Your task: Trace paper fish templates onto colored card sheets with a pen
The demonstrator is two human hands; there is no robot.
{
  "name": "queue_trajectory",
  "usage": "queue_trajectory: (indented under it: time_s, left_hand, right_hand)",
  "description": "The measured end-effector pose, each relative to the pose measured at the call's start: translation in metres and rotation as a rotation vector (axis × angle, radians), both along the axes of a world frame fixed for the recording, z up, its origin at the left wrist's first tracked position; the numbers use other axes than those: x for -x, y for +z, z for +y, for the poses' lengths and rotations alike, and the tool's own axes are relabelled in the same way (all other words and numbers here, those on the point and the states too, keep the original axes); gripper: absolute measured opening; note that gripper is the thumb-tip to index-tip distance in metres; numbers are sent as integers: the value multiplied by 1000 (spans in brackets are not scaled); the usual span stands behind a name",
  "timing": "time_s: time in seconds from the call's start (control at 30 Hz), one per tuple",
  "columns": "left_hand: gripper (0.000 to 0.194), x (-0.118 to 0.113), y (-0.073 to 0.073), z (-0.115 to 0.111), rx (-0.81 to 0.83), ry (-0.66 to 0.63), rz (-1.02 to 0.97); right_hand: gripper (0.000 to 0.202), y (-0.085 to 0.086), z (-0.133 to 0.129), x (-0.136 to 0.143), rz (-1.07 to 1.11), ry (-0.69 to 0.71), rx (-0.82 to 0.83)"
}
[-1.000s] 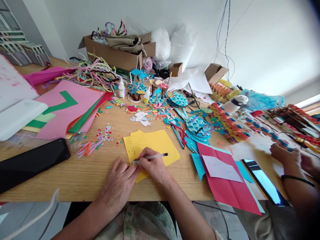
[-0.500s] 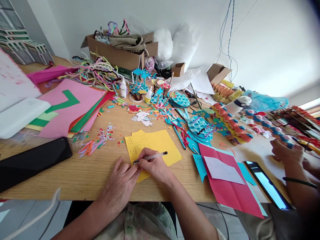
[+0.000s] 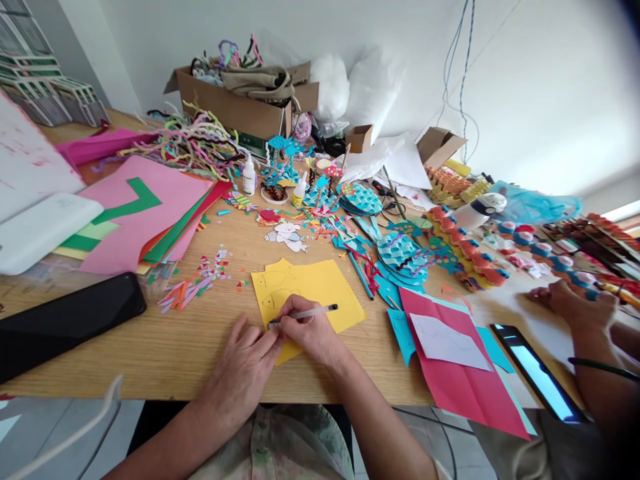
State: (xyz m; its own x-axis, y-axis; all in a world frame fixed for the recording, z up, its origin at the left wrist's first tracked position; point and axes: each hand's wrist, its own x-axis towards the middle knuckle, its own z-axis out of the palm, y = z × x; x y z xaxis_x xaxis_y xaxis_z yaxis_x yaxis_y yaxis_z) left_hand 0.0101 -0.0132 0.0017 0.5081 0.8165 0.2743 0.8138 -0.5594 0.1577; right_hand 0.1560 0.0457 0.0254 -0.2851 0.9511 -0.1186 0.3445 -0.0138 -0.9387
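Note:
My right hand (image 3: pixel 313 333) pinches a pen (image 3: pixel 315 311), its tip low on a sheet of yellow paper (image 3: pixel 330 280) and its capless-looking dark end pointing right. Fish outlines (image 3: pixel 274 300) are drawn in dark line on the paper's left part. Lying over the sheet's lower left edge, my left hand (image 3: pixel 245 363) has its fingers stretched out, the fingertips close to the pen tip. What the tip is marking is mostly hidden by my fingers.
Paper scraps (image 3: pixel 213 267) and a black phone (image 3: pixel 75 327) lie left, near stacked coloured sheets (image 3: pixel 150 207). Glue bottles (image 3: pixel 249 177) stand behind. Right are blue paper fish (image 3: pixel 400 250), red paper (image 3: pixel 465 400), a lit phone (image 3: pixel 537 373) and another person's hand (image 3: pixel 575 307).
My hands and the pen keep nearly the same pose on the yellow paper. At the right, the other person's hand has lowered toward the table. The view has shifted slightly.

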Motion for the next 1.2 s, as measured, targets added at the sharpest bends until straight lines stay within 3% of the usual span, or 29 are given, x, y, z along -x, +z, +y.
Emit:
queue_trajectory:
  time_s: [0.4,0.57,0.87,1.2]
  left_hand:
    - [32,-1,1,-1,22,11,-15]
    - [32,-1,2,-1,23,15,-10]
    - [36,-2,0,-3,39,29,-31]
    - [37,-2,2,-3,50,19,-36]
  right_hand:
    - [8,-1,-1,-3,17,-65,-25]
    - [8,1,-2,-3,115,-75,49]
    - [10,1,3,-2,67,52,64]
    - [11,7,6,0,45,75,87]
